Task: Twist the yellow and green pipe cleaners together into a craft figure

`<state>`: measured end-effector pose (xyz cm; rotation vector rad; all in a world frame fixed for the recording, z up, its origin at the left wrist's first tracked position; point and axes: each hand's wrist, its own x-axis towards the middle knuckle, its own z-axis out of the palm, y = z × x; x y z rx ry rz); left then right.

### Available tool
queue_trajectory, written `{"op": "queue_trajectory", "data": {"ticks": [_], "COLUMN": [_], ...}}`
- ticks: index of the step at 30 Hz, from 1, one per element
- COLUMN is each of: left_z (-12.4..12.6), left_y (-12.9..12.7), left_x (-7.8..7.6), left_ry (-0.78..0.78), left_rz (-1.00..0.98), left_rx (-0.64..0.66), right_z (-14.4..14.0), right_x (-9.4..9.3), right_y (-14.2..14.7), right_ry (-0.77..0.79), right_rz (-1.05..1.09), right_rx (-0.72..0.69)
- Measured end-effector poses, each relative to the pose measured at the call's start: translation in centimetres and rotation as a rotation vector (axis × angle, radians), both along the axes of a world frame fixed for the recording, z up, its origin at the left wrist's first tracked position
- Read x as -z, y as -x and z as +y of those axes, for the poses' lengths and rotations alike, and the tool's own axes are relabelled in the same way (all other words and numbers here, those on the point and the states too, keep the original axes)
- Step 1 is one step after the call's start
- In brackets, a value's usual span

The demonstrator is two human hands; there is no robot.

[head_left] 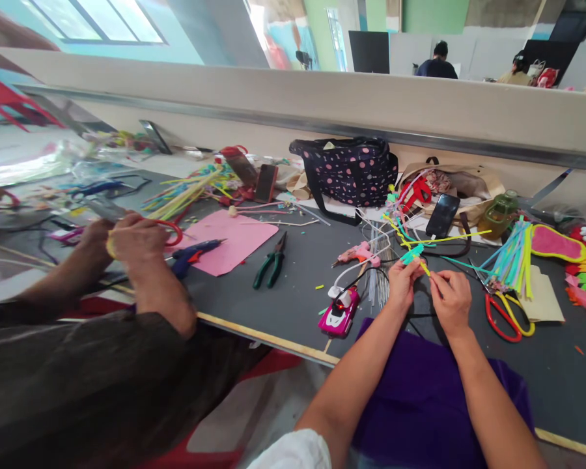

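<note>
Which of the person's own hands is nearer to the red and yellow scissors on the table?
The right hand. It is just left of the scissors, apart from them. The left hand is farther left, beyond the right hand, pinching the teal and yellow strips.

A matt dark-grey tabletop (293, 286), edged in pale wood, carries the clutter. Between the left hand (403, 284) and right hand (450, 299) sits a fuzzy teal-and-yellow pipe cleaner (415, 255) (soft, wiry). Near the front edge stands a glossy pink plastic toy car (340, 312). Pliers (271, 262) show dull metal jaws and rubbery green grips. The pink sheet (237, 240) looks like smooth paper; the spotted bag (349, 170) at the back edge, woven cloth.
</note>
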<state>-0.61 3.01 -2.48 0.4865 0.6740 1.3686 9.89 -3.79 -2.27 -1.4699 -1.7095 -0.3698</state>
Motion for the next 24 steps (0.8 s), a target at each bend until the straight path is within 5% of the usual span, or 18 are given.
{"op": "queue_trajectory", "data": {"ticks": [24], "left_z": [0.01], "left_y": [-0.11], "left_x": [0.18], "left_ry": [0.004], "left_rz": [0.0], "left_rx": [-0.003], "right_z": [0.06], "right_x": [0.34], "right_y": [-0.06], "right_ry": [0.013], "right_rz": [0.014], "right_rx": [0.006]}}
